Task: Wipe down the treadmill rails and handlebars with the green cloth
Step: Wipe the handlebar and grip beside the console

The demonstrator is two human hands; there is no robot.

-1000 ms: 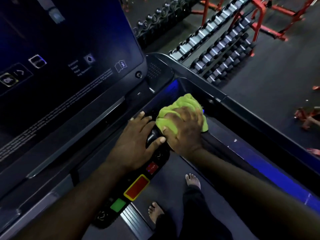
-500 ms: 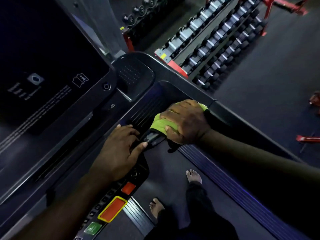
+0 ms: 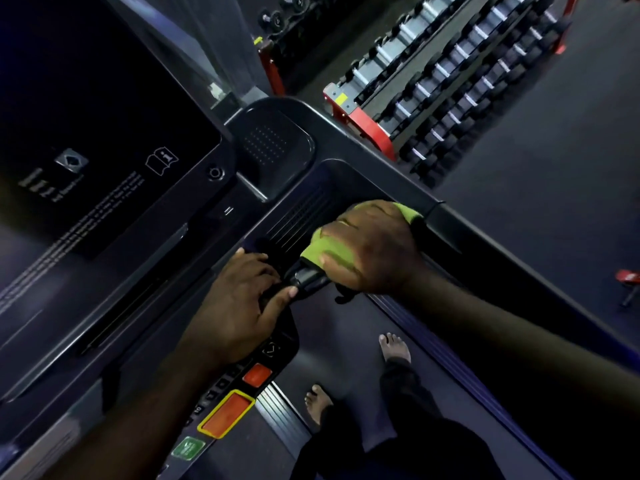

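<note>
- My right hand (image 3: 374, 247) sits right of centre, its fingers curled round the cloth (image 3: 320, 249) and clamping it onto the handlebar (image 3: 308, 278).
- The cloth is bunched under that palm. I see green at the fingers on the left and a small corner at the hand's upper right.
- The handlebar's black end pokes out at the cloth's lower left.
- My left hand (image 3: 239, 306) lies just lower left of it on the top of the panel (image 3: 277, 348). Its fingers are bent over the far edge, gripping it, and the thumb tip touches the handlebar end.
- Further down the panel, toward lower left, are an orange button (image 3: 225, 414) with a yellow rim and a green button (image 3: 188, 448).
- A dark screen (image 3: 86, 116) fills the upper left.
- Two bare feet (image 3: 394, 348) stand on the belt (image 3: 329, 327), lower centre.
- A dumbbell rack (image 3: 450, 81) stands on the floor, upper right.
</note>
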